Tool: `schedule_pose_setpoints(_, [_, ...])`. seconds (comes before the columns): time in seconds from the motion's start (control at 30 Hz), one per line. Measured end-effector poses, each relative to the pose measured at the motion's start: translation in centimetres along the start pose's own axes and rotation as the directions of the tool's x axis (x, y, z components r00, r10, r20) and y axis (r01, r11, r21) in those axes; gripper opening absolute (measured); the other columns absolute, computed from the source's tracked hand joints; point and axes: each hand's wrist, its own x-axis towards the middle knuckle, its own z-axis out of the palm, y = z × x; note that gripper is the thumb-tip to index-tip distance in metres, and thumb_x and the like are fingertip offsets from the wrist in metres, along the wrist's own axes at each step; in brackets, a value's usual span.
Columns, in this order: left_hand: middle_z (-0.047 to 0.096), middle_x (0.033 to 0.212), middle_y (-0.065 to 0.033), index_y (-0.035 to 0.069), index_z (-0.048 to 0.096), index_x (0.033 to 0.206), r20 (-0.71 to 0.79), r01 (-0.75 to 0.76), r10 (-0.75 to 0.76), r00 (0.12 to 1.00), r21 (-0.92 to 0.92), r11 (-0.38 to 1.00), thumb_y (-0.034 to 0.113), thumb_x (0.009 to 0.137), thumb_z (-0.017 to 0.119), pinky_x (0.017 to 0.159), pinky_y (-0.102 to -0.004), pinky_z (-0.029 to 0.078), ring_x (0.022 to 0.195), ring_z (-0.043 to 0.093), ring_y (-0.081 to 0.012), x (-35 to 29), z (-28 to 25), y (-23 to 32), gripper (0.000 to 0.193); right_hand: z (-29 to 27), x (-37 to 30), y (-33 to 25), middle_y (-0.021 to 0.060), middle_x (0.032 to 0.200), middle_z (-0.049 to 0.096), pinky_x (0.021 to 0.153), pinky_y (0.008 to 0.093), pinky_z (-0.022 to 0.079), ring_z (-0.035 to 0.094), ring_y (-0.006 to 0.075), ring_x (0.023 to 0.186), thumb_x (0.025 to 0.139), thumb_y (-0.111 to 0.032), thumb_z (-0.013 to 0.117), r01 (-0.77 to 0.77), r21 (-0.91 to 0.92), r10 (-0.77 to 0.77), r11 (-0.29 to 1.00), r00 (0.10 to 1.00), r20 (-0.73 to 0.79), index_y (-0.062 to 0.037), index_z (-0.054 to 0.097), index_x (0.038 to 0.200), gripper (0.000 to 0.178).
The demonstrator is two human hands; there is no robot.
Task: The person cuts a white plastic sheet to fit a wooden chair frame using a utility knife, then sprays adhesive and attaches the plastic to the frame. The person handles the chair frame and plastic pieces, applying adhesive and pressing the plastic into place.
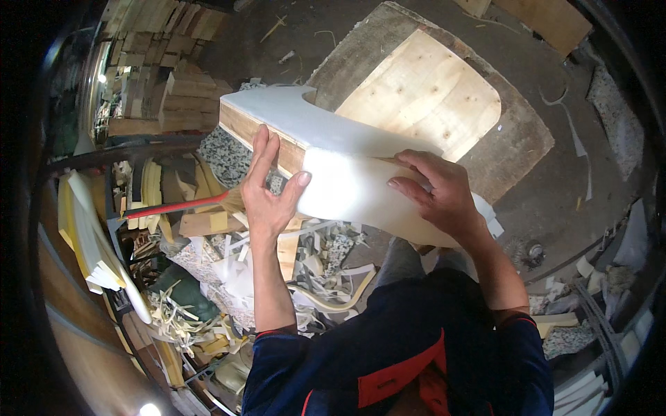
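Note:
In front of me stands a curved wooden frame (286, 148) with white foam sheet (347, 186) over its near curved side and a pale foam layer (277, 109) on its top. My left hand (269, 192) lies against the frame's left corner. Its fingers stretch along the bare wooden edge, and the thumb rests at the foam's edge. Farther right, my right hand (442, 191) is closed at the upper edge of the white foam sheet, thumb on the foam's face and curled fingers over the edge. The frame's underside is hidden.
Beyond the frame, a rounded plywood panel (423, 90) lies on a worn board (517, 149). Foam scraps (229, 267) heap at the left, near a red-handled brush (184, 205). Stacked wood pieces (187, 100) stand far left, and foam strips (97, 236) hang nearer.

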Motion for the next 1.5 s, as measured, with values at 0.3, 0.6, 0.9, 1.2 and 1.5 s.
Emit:
schedule_pose_setpoints(0.3, [0.045, 0.149, -0.029, -0.007, 0.06, 0.131, -0.052, -0.036, 0.042, 0.998, 0.102, 0.994, 0.019, 0.07, 0.091, 0.117, -0.0461, 0.034, 0.145, 0.038, -0.0408, 0.0, -0.1, 0.5, 0.073, 4.6, -2.3, -6.5, 0.023, 0.148, 0.045, 0.112, 0.0628, 0.029, 0.038, 0.0423, 0.141, 0.072, -0.024, 0.083, 0.295, -0.375, -0.288, 0.879, 0.955, 0.077, 0.0006, 0.054, 0.135, 0.073])
schedule_pose_setpoints(0.6, [0.042, 0.152, -0.028, -0.006, 0.058, 0.134, -0.056, -0.106, 0.114, 0.992, 0.131, 0.986, 0.031, 0.074, 0.086, 0.119, -0.0474, 0.031, 0.146, 0.034, -0.042, 0.2, 0.1, 0.0, 0.076, 9.6, 0.1, -5.0, 0.0275, 0.164, 0.019, 0.117, 0.0667, -0.004, 0.011, 0.0456, 0.153, 0.096, -0.056, 0.049, 0.307, -0.61, -0.279, 0.731, 0.949, 0.144, 0.0076, 0.028, 0.154, 0.088])
schedule_pose_setpoints(0.9, [0.028, 0.16, -0.0264, -0.007, 0.044, 0.145, 0.152, -0.199, 0.193, 0.969, 0.027, 0.98, 0.033, 0.072, 0.086, 0.122, -0.0488, 0.023, 0.151, 0.021, -0.0425, 0.5, -2.4, -0.9, 0.094, 8.8, 0.7, -3.3, 0.0265, 0.165, 0.016, 0.119, 0.0622, -0.004, 0.007, 0.0419, 0.155, 0.102, -0.06, 0.032, 0.35, -0.6, -0.328, 0.719, 0.932, 0.15, 0.0041, 0.024, 0.156, 0.084])
schedule_pose_setpoints(1.2, [0.026, 0.161, -0.0267, -0.006, 0.041, 0.148, 0.209, -0.209, 0.194, 0.958, 0.052, 0.977, 0.031, 0.073, 0.085, 0.123, -0.0486, 0.019, 0.152, 0.019, -0.0422, 0.8, -2.6, -1.4, 0.095, 10.5, 1.1, -3.9, 0.0237, 0.165, 0.019, 0.119, 0.0625, -0.008, 0.007, 0.0406, 0.155, 0.1, -0.064, 0.033, 0.347, -0.685, -0.352, 0.641, 0.926, 0.14, 0.0027, 0.028, 0.156, 0.087])
schedule_pose_setpoints(1.5, [0.038, 0.152, -0.0317, -0.008, 0.038, 0.147, 0.22, -0.156, 0.165, 0.961, -0.055, 0.986, 0.034, 0.07, 0.087, 0.119, -0.0499, 0.029, 0.144, 0.034, -0.0458, 1.5, -3.3, 0.3, 0.101, 7.5, -0.2, -5.0, 0.0271, 0.162, 0.022, 0.119, 0.0649, 0.005, 0.017, 0.0445, 0.152, 0.094, -0.072, 0.042, 0.288, -0.592, -0.271, 0.753, 0.955, 0.119, 0.0014, 0.029, 0.155, 0.097])
